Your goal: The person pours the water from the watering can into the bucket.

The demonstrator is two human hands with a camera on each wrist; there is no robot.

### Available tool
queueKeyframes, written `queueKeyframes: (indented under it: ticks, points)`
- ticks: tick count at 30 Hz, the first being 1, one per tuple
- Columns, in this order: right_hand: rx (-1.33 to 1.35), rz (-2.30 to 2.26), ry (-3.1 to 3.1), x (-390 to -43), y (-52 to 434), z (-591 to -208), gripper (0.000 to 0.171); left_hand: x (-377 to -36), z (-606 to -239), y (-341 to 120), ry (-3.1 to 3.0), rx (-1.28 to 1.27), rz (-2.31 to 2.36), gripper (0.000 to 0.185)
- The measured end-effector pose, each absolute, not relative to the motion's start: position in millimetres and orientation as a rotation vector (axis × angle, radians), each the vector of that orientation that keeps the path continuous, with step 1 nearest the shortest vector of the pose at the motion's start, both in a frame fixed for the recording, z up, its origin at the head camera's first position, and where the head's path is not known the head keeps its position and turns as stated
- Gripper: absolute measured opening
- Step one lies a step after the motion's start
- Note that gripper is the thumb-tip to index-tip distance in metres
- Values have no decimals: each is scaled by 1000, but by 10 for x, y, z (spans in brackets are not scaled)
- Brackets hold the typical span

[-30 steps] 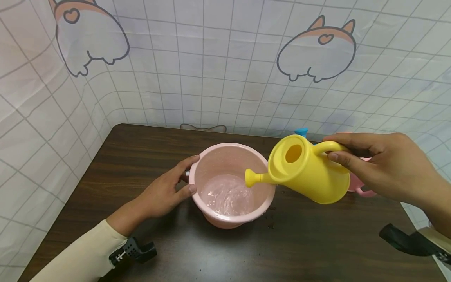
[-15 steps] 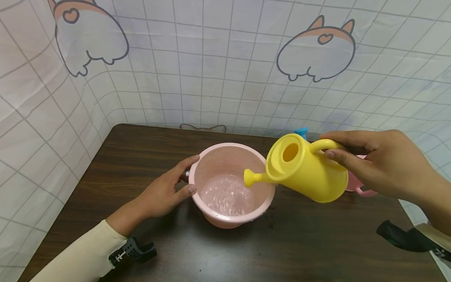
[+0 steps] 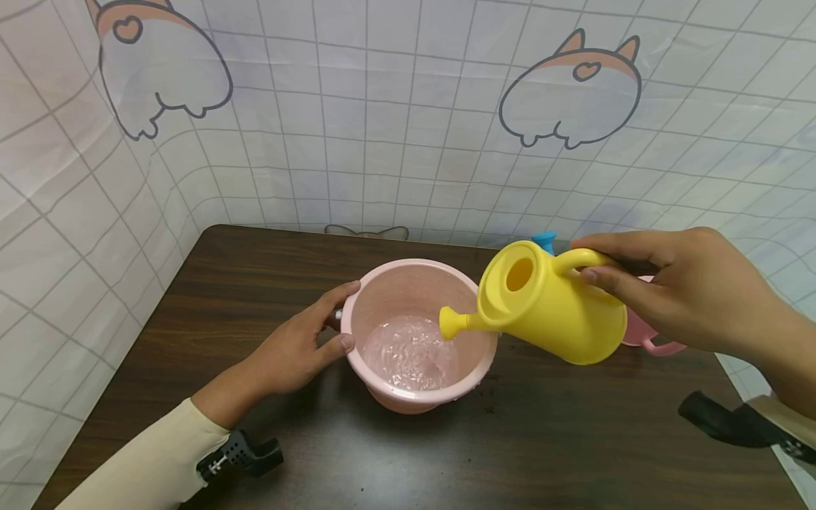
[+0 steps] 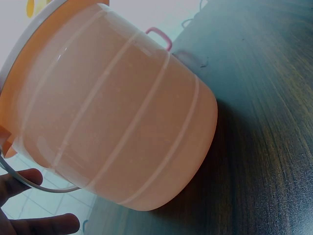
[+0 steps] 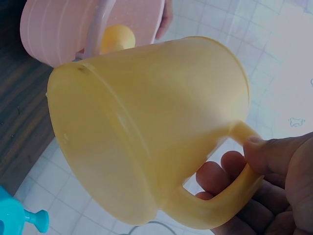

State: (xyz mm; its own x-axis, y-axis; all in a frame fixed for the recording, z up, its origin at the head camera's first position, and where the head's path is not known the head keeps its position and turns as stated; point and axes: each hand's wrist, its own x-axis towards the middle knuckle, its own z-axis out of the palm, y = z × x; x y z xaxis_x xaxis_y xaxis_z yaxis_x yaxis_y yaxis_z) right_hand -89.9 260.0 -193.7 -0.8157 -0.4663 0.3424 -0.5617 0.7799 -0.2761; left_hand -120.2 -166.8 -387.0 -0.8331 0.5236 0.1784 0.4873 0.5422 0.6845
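Observation:
A pink bucket [image 3: 408,292] stands on the dark table with rippling water [image 3: 408,361] in it. My left hand [image 3: 296,350] holds the bucket's left rim, thumb and forefinger on the edge. In the left wrist view, two fingers [image 4: 46,225] extend near the wire handle [image 4: 49,189]. A yellow watering can [image 3: 561,312] is tilted in the air, its nozzle [image 3: 451,323] over the right part of the bucket. Its handle [image 5: 220,210] is gripped by my right hand [image 3: 688,287], thumb on top and fingers curled underneath.
A pink cup-like thing with a handle [image 3: 663,348] stands behind my right hand, partly hidden. A blue piece with a flared nozzle [image 5: 39,221] is at the table's back edge, beyond the can. Water drops dot the table [image 3: 510,439] right of the bucket. A patterned curtain [image 3: 408,127] hangs behind.
My right hand and the watering can have shifted slightly left and the hand has risen a little, tipping the can more. The water's ripples differ. My left hand and the bucket have stayed put.

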Motion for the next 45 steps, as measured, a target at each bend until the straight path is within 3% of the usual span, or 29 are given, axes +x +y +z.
queueKeyframes:
  ticks: [19,45]
  points:
    - [859,479,-2732,-1002,2493,-1832,29,-1202,-3868,-1673,2709,907,1193,70]
    - [1093,412,-2716,-1123,2427,-1691,35,-1197,-3862,-1669,2715,887,1178,70]
